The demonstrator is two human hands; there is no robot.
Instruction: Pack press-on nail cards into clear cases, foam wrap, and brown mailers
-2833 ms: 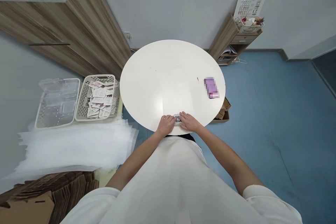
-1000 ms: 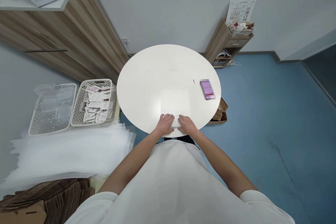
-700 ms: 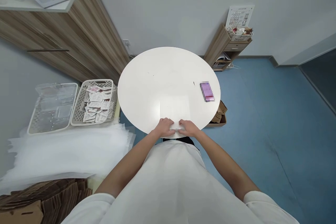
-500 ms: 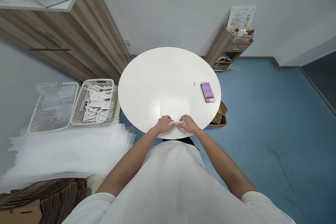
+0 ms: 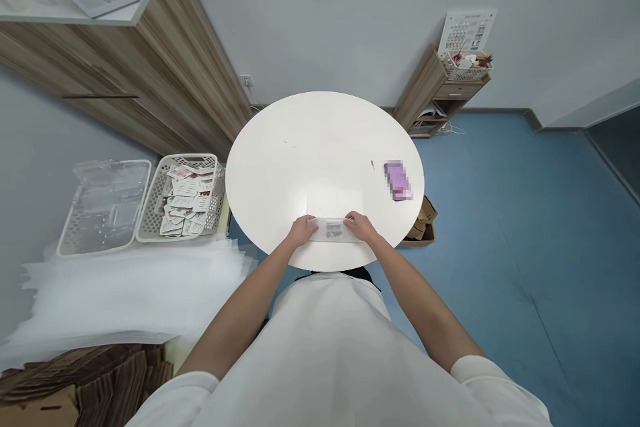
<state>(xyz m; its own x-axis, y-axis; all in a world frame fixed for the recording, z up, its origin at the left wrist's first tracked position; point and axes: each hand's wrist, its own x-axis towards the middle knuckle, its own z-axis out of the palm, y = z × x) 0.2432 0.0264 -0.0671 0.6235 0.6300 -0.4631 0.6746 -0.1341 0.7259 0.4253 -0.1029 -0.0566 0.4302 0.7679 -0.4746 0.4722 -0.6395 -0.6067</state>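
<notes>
On the white round table [image 5: 270, 167], close to its near edge, a thin translucent white sheet [image 5: 345, 203] lies flat. Its near part forms a narrow folded strip with a small greyish item [image 5: 333, 230] showing through; what that item is I cannot make out. My left hand [image 5: 303, 230] pinches the strip's left end between thumb and fingers. At the upper right of the strip, my right hand [image 5: 361, 225] grips it with curled fingers.
A purple pixelated item [image 5: 398, 180] and a small dark mark lie on the table's right. At left stand a white basket of printed cards [image 5: 220, 193], a basket with clear plastic boxes [image 5: 110, 197], stacked white sheets [image 5: 125, 290] and brown cardboard [image 5: 115, 380]. An open carton [image 5: 429, 233] sits right.
My hands have moved a little apart, and the folded strip between them now shows wider and flatter, with the greyish item visible through it. The camera view has shifted slightly.
</notes>
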